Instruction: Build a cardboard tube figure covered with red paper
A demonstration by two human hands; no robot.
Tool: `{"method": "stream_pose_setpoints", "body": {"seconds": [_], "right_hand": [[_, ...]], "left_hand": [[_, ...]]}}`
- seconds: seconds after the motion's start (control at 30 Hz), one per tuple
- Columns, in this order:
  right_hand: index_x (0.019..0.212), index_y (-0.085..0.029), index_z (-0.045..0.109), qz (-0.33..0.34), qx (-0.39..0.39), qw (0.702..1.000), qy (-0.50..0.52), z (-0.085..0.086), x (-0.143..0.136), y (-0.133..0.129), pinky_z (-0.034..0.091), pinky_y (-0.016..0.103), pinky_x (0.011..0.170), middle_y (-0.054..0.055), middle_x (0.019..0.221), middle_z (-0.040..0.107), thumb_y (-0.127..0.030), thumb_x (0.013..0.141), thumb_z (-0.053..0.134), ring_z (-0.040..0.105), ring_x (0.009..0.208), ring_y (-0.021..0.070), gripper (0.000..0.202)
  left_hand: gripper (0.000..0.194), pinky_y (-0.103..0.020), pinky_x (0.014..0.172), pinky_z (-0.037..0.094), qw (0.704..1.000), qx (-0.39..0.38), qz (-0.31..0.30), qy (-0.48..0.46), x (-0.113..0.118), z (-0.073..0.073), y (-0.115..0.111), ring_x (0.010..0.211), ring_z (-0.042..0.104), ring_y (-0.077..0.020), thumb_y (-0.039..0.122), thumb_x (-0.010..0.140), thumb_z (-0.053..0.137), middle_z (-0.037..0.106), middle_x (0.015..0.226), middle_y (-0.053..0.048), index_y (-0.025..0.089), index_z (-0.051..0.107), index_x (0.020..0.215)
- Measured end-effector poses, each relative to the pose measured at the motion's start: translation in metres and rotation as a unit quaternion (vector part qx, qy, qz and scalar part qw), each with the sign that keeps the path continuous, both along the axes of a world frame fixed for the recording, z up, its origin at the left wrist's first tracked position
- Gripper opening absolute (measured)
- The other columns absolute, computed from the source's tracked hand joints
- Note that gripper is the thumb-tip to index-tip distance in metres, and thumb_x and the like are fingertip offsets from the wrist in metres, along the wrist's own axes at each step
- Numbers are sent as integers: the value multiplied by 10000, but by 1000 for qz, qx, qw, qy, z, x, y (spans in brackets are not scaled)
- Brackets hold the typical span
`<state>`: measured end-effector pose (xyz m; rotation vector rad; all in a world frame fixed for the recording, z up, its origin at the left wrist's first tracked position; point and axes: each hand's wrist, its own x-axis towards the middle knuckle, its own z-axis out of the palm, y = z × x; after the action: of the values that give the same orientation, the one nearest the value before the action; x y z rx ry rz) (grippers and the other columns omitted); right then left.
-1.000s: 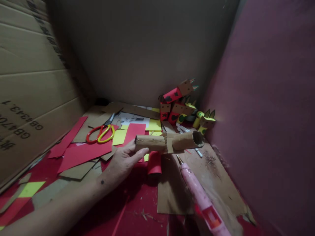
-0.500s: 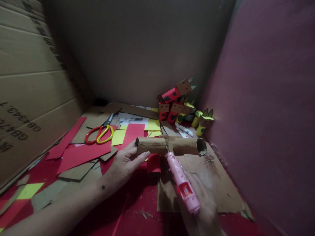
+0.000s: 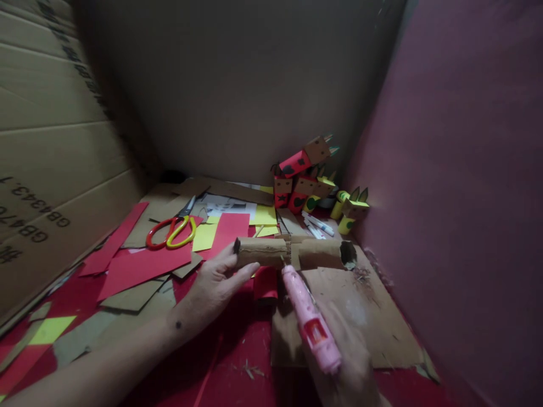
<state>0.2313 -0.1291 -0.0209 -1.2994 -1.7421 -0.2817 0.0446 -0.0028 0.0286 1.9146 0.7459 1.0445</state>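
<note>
The cardboard tube assembly (image 3: 265, 251) is lying crosswise above the red surface (image 3: 212, 362); your left hand (image 3: 216, 282) is gripping its left end, while your right hand (image 3: 348, 350) is grasping the pink glue gun (image 3: 309, 316), its tip meeting the cardboard near the middle.

The left hand (image 3: 216, 285) is bare, and so is the left forearm (image 3: 114, 359) as far as it shows. A small, round, dark mark (image 3: 178, 325) sits close to the wrist. Beyond that mark, toward the fingers, the back of the hand shows faint creases and low ridges, with a smooth thumb (image 3: 241, 276). The right hand (image 3: 350, 350) is bare too, its outline blurred and partly hidden.
</note>
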Motion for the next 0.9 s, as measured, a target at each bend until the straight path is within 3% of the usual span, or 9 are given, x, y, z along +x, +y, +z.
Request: {"method": "stream_pose_setpoints", "body": {"seconds": [0.13, 0.27, 0.3, 0.4, 0.43, 0.6, 0.77, 0.9], "right_hand": [[1332, -311, 498, -52, -12, 999, -4, -14, 14, -17, 581, 316, 555, 62, 941, 718, -364, 871, 505, 710, 754, 258, 464], [1337, -280, 497, -108, -38, 993, -26, -9, 51, -27, 579, 400, 708, 98, 1059, 694, -321, 875, 494, 680, 917, 312, 464], [1361, -265, 467, -129, -78, 986, -67, -5, 62, -26, 565, 419, 754, 109, 1111, 673, -311, 896, 450, 665, 960, 311, 468], [1413, -183, 365, -254, -166, 940, -155, 7, 91, -13, 554, 391, 695, 166, 1232, 588, -285, 906, 412, 617, 1047, 316, 520], [1416, -160, 352, -278, -205, 923, -170, 10, 99, -7, 545, 376, 660, 168, 1177, 601, -262, 891, 418, 621, 1012, 309, 540], [1356, -92, 431, -312, -331, 871, -183, 19, 117, 14, 474, 348, 636, 154, 1032, 597, -159, 813, 427, 584, 931, 288, 547], [1416, -154, 366, -268, -344, 884, -168, 24, 121, 9, 465, 364, 726, 142, 1095, 592, -145, 785, 457, 564, 968, 283, 637], [1214, -155, 576, -287, -242, 916, -144, 38, 115, 1, 478, 403, 718, 130, 988, 619, -216, 818, 472, 581, 892, 287, 415]], "left_hand": [[269, -367, 995, 439, 1000, -12, 18, 7, 0, 3, 1, 1092, 593, -239, 340, 866, 566, 668, 1179, -62, 190, 705, 1041], [311, -398, 995, 443, 996, -55, 67, -1, -2, 10, 3, 1086, 604, -275, 409, 824, 603, 714, 1088, -46, 213, 709, 1042], [317, -403, 992, 447, 994, -69, 83, -9, -3, 12, 3, 1074, 611, -282, 426, 809, 617, 729, 1045, -41, 216, 714, 1026], [296, -416, 975, 466, 987, -107, 116, -34, -2, 17, 5, 1011, 642, -291, 460, 773, 644, 751, 841, -31, 213, 743, 902], [287, -423, 966, 474, 985, -116, 121, -39, -2, 19, 5, 985, 652, -290, 464, 766, 647, 745, 782, -30, 212, 747, 859], [293, -446, 951, 485, 983, -125, 126, -46, -2, 18, 5, 973, 659, -295, 460, 763, 654, 746, 771, -27, 226, 751, 910], [349, -446, 1022, 428, 980, -174, 74, -63, -5, 4, 11, 1059, 633, -298, 470, 781, 649, 750, 979, -59, 206, 732, 992], [363, -428, 1052, 405, 974, -202, 18, -102, -5, 1, 12, 1131, 601, -277, 426, 810, 635, 704, 1132, -76, 193, 695, 1081]]}}
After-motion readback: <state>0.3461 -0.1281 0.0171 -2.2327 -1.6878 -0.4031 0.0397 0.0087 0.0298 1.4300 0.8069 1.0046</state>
